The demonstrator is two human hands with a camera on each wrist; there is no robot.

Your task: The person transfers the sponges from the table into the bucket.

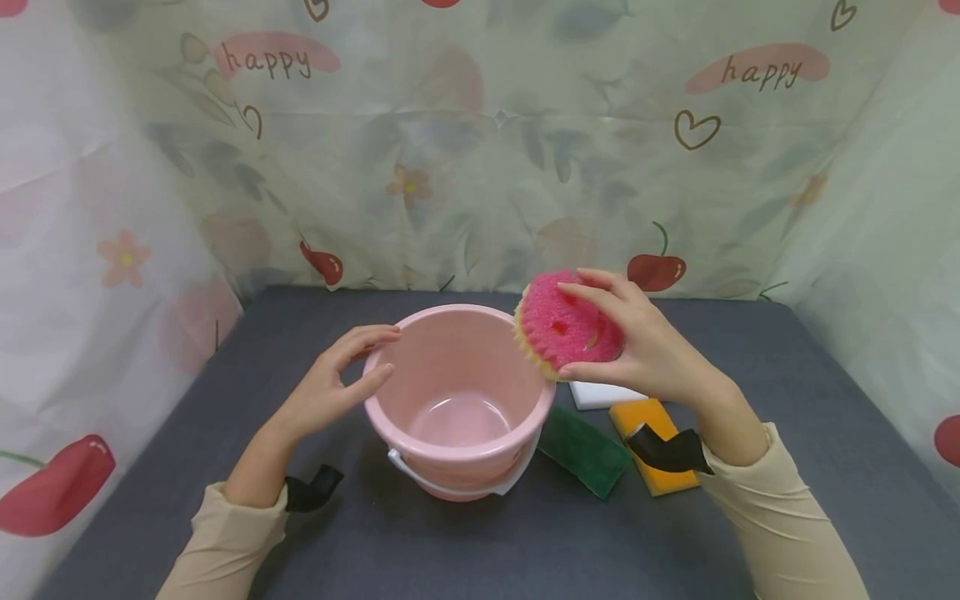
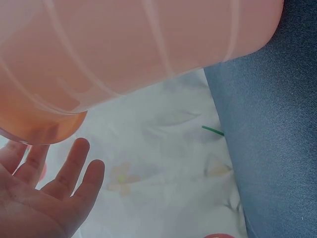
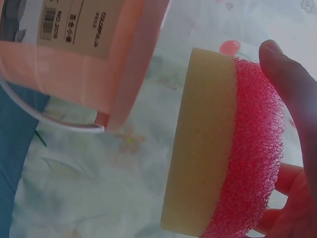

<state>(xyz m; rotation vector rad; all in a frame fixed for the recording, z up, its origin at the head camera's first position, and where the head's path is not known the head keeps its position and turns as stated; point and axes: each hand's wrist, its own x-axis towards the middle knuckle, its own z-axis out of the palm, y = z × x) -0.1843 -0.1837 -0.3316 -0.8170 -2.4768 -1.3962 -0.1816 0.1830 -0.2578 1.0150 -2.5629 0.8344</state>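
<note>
The right hand (image 1: 647, 335) grips the sponge (image 1: 553, 337) between thumb and fingers, opened to its width. The sponge is raised near the right rim of the bucket (image 1: 457, 452), opposite the left hand (image 1: 330, 382), whose loosely extended fingers grip nothing at the left rim

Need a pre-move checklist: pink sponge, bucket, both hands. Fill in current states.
1. Right hand grips the pink sponge between thumb and fingers: ok.
2. Bucket standing upright: ok.
3. White handle hanging down, not across the opening: ok.
4. Sponge centred over the opening: not ok; it is off at the right side.
5. Left hand actually touching the bucket: cannot tell; its fingers are at the left edge.
</note>
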